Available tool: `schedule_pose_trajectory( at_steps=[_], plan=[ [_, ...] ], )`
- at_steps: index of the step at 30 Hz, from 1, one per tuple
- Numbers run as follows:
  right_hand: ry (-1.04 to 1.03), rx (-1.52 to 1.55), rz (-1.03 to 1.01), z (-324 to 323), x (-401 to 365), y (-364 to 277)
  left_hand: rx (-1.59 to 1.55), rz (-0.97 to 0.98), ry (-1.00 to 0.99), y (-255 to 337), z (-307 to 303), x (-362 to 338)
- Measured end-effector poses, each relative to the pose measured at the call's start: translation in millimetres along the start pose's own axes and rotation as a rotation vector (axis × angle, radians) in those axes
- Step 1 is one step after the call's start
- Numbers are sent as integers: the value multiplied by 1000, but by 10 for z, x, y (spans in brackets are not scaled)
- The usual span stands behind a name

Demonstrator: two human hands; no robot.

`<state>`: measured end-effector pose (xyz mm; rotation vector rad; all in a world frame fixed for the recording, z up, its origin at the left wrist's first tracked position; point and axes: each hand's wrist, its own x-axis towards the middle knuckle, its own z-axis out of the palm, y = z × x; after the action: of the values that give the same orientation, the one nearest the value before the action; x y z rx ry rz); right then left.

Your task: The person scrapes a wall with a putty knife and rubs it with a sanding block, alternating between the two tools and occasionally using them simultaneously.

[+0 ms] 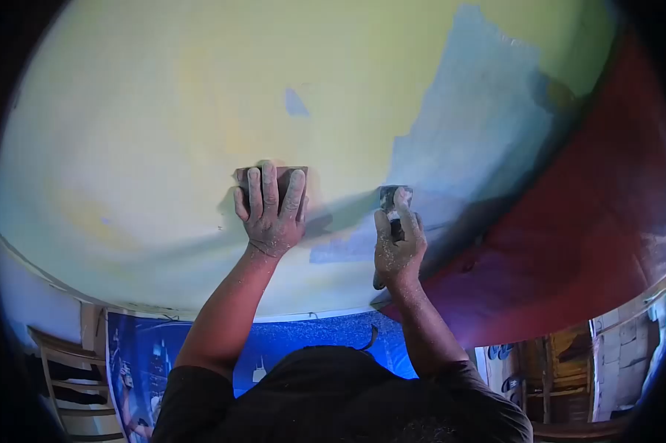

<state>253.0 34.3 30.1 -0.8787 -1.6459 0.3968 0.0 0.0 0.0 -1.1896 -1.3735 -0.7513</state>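
Observation:
Fine dust coats both hands. My left hand point(272, 210) presses a dark reddish-brown block point(297, 174) flat against the large pale yellow-green surface point(155, 111), its fingers spread over the block. To the right, my right hand point(401, 240) grips a small dark tool point(386, 193), its fingers bent around it. The tool touches the surface at the lower edge of a large pale blue patch point(466, 111). A small blue patch point(296, 102) lies above my left hand.
A dark red surface point(562, 244) borders the pale one on the right. Below are a blue printed sheet point(288, 340), a wooden rack point(74, 384) at the lower left and wooden shelves point(569, 365) at the lower right.

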Motion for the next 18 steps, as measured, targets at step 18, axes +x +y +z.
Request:
schedule_pose_trajectory(
  at_steps=[18],
  plan=[
    [43,33,-2,46,-198,-240,9,53,-50,-176,-240,-128]
  ],
)
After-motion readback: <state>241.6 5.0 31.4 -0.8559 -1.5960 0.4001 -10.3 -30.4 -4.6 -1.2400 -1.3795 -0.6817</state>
